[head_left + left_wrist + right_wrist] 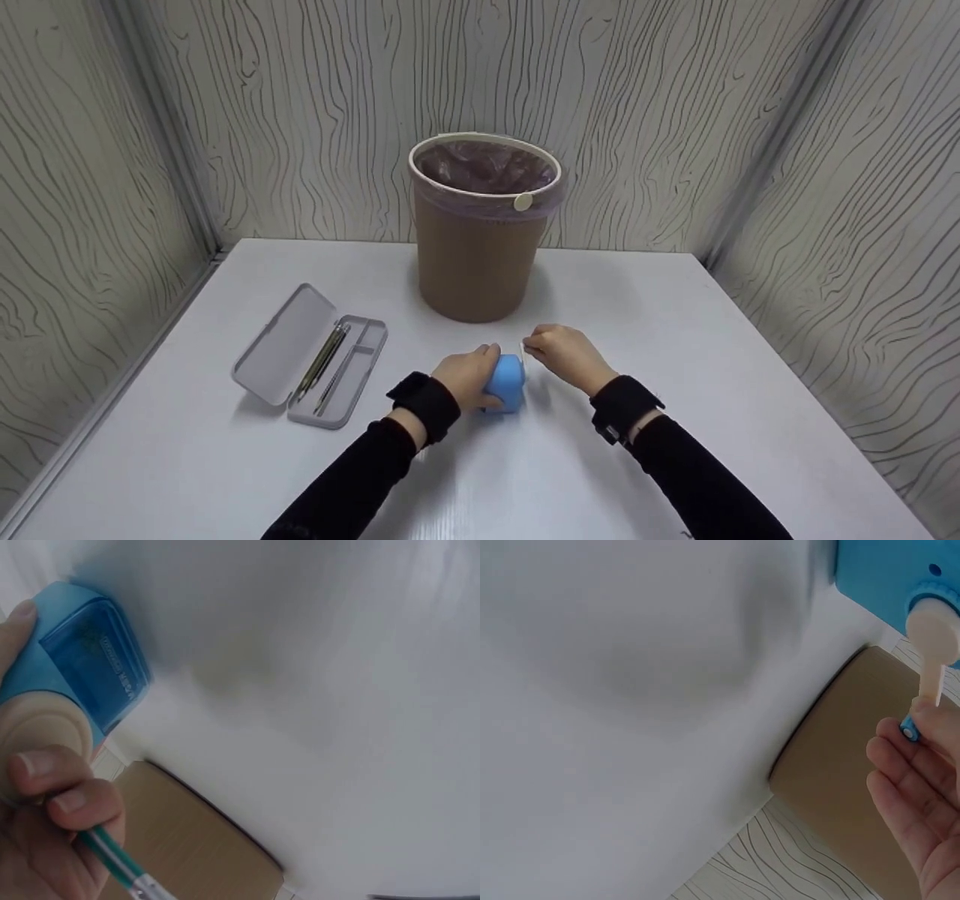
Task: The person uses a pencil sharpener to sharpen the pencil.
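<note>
A blue pencil sharpener (507, 384) with a see-through shavings window (101, 660) is gripped by my left hand (463, 376) above the white table. From the sharpener's cream round front (45, 727), a green pencil (112, 855) with a silver end sticks out between the left fingers (67, 799). My right hand (568, 356) pinches the end of the cream crank (931, 652) on the sharpener's opposite side. A small blue tip (909, 727) of the crank handle shows between thumb and fingers. The pencil's point is hidden inside the sharpener.
An open grey pencil case (367, 382) lies to the left, with several pencils (322, 360) in it. Behind the hands stands a brown bin (476, 262) lined with a purple bag (487, 165). Wood-patterned panels (337, 97) enclose the white table (150, 450).
</note>
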The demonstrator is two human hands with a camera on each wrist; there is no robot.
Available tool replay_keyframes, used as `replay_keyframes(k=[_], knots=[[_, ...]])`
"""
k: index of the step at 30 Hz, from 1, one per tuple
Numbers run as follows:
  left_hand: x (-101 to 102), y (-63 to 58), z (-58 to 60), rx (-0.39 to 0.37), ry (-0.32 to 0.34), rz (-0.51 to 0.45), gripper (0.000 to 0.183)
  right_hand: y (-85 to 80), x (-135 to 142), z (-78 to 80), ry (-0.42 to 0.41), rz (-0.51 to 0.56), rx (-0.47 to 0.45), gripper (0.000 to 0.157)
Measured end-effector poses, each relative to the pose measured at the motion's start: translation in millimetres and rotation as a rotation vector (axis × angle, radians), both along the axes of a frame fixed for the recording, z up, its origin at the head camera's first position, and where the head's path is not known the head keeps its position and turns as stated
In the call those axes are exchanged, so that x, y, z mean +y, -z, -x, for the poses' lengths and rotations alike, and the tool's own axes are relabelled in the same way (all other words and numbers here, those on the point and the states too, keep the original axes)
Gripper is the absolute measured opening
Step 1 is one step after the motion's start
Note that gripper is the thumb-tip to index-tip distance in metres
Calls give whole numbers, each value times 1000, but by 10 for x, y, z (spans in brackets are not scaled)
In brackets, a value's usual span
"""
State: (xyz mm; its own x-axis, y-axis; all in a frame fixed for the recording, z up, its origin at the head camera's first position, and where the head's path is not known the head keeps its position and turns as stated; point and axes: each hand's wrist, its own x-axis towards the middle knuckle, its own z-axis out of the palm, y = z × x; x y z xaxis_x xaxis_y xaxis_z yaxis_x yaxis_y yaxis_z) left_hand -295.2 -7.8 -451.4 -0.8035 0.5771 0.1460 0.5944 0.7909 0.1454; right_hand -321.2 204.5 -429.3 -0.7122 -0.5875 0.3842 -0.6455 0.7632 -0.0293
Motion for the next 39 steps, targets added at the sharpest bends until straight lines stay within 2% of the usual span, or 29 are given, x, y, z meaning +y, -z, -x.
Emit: replay_keyframes(k=[6,17,29,34,39], knots=[[6,22,-18,17,4,0,69,83,18,4,-16,-23,27,8],[-8,-6,-9,-32,-14,-23,75,106,-10,43,-16,-58,5,5],[-19,28,-20,-6,0,-39,74,181,-19,27,0,-78,-26,6],[-12,14,-32,-8,10,-53,68,293,17,-22,-22,-71,-23,7],[-16,-7,-29,-27,-8,-67,66,436,48,-154,-40,-51,-68,5]])
